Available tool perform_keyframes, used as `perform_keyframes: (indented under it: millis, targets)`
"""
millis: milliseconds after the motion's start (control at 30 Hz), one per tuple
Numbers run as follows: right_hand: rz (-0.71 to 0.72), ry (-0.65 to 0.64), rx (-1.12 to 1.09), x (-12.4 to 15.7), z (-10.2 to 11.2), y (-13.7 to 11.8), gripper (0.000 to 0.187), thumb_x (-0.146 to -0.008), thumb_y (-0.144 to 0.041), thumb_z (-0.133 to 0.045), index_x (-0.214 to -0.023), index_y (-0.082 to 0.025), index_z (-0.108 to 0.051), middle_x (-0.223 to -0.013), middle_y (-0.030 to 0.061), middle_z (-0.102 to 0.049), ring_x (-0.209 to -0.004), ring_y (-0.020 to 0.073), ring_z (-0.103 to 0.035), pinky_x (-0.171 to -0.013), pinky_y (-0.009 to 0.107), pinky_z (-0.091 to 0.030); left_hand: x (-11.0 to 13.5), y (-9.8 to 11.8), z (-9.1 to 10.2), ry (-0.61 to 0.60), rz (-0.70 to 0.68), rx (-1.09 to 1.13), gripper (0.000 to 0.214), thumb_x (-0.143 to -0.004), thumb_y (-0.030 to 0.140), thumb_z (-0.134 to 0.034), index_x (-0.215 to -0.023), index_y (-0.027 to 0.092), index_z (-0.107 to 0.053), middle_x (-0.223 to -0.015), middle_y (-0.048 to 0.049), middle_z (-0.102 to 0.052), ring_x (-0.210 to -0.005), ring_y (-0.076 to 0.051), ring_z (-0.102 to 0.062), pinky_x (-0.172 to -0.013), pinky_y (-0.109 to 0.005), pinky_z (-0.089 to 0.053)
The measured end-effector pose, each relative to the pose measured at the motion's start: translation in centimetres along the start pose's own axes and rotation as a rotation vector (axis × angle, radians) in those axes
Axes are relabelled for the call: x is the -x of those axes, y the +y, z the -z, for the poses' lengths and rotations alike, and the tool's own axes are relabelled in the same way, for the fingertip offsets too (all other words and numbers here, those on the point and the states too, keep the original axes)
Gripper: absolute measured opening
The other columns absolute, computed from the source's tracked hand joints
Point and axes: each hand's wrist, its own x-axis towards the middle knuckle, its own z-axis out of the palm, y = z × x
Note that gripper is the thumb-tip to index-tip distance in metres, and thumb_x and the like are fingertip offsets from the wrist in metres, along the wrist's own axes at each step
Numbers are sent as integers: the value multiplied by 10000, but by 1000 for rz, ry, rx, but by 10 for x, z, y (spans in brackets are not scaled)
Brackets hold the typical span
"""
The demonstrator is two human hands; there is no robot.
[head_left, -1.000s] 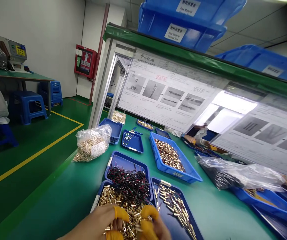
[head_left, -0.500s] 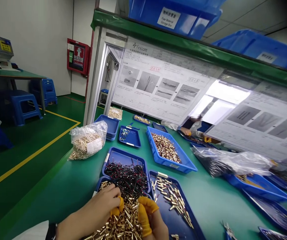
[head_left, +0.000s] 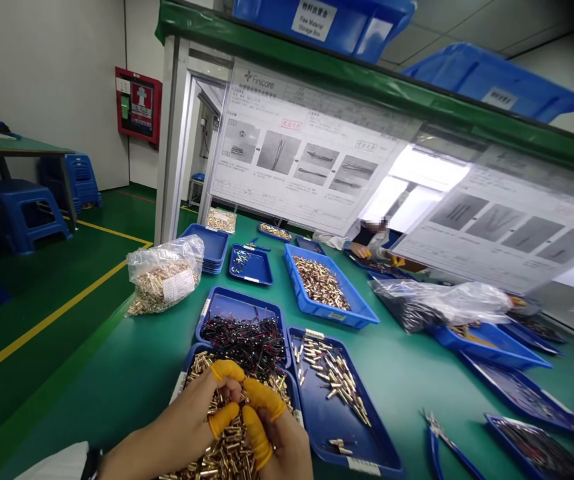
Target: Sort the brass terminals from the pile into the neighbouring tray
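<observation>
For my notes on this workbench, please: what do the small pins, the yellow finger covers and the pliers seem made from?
The small pins look like brass or gold-plated metal: bright yellow, shiny. The finger covers look like thin matte rubber, stretched tight. The pliers seem to have blue plastic handles and probably steel jaws.

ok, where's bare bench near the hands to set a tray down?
Left: green bench between the bag of brass pins and the near edge. Right: bare patch between the loose pin tray and the pliers. Crowded: left hand and right hand in the heaped pin tray, against the wire tray.
</observation>
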Motion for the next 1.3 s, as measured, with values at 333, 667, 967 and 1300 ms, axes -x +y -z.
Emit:
perform_keyframes:
  millis: [333, 667, 967, 1300]
  targets:
    - [-211, 5, -54, 3, 2, 3, 273, -714, -461, -613, -726, -189, -595, -560, -10, -549, -480, 139, -566, -475, 220, -474, -2, -2, 1, 5, 25, 199, 106, -826, 198, -471, -925, 235, -463, -922, -18, -491, -913, -187, -474, -857, -344, -377]
    - [-266, -165, -19, 1, -3, -6, 461, -735, -633, -489, -733, -177, -557, -453, -53, -496, -353, 78, -483, -372, 165, -379, -5, 5, 0, 69, 94, 127, 24, -810, 222, -487, -823, 209, -502, -890, -26, -499, -880, -205, -458, -831, -371, -350]
    - [-371, -364, -320, 2, -1, -13, 373, -821, -578, -421, -779, -207, -424, -358, -126, -445, -229, 15, -320, -290, 95, -239, -4, 4, 0, 60, 49, 186, 188, -832, 209, -461, -1012, 216, -405, -876, -11, -496, -880, -180, -471, -859, -360, -338]
    - [-411, -362, -525, -16, 19, -25, 303, -761, -449, -621, -851, -190, -492, -642, 25, -693, -536, 138, -639, -557, 254, -480, -10, 10, 26, -47, 57, -39, 83, -855, 207, -471, -934, 218, -495, -900, -7, -518, -833, -175, -485, -761, -323, -410]
